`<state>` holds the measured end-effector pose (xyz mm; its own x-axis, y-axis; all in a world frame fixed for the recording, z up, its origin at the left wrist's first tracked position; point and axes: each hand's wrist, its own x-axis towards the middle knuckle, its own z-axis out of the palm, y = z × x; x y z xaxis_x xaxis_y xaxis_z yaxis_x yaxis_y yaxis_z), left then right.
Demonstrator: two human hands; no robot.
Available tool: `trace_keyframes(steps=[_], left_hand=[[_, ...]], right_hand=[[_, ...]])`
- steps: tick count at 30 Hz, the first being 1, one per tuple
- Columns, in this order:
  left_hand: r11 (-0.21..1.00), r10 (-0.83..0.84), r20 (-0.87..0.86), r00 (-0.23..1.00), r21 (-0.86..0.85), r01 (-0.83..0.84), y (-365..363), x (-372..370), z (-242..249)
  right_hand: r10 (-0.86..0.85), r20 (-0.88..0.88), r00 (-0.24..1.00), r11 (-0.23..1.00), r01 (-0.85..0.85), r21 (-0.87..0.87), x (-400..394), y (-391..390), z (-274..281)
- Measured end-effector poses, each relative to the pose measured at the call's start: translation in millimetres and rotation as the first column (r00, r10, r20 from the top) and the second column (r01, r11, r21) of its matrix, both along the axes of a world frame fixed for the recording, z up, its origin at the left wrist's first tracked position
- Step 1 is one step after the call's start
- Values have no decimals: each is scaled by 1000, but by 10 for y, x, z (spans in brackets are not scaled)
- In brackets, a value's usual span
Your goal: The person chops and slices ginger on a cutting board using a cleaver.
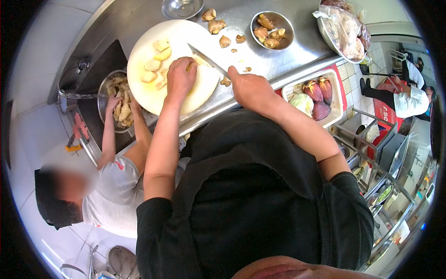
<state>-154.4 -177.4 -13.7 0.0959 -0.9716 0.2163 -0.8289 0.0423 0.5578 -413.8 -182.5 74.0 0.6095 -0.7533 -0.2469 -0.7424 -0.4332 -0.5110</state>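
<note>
On a round white cutting board lie several peeled yellow ginger pieces. My left hand is closed over the board, its fingers around a ginger piece that is mostly hidden. My right hand grips the handle of a knife, whose blade points up and left over the board's right edge, near a pale piece beside my left hand. Unpeeled ginger lies on the steel counter behind the board, and more sits in a steel bowl.
At the left, a co-worker's hands are in a bowl of food in the sink. A white basket with purple and pale green vegetables stands right of the counter, below a large bowl of bagged food. Another person is farther right.
</note>
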Motion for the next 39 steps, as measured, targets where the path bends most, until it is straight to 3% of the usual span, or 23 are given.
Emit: trace_keyframes(steps=[9,16,21,27,33,39], left_hand=[[999,-5,94,996,-42,9,-43,-32,-77],[999,-22,98,995,27,19,-35,-18,-62],[998,48,8,999,-42,-48,-11,-32,-97],[996,17,60,998,-92,-11,-18,-26,-94],[1000,19,60,998,-25,-18,-34,-13,-109],[998,-8,67,998,60,4,2,49,-5]], right_hand=[[41,-91,995,999,-41,10,21,23,-2],[46,-41,998,999,-46,4,82,-118,-132],[24,-37,999,999,-24,22,49,-62,-24],[50,-58,997,999,-49,22,43,-3,-53],[44,-65,997,999,-42,35,118,-38,-271],[0,-77,997,994,8,113,93,-154,26]])
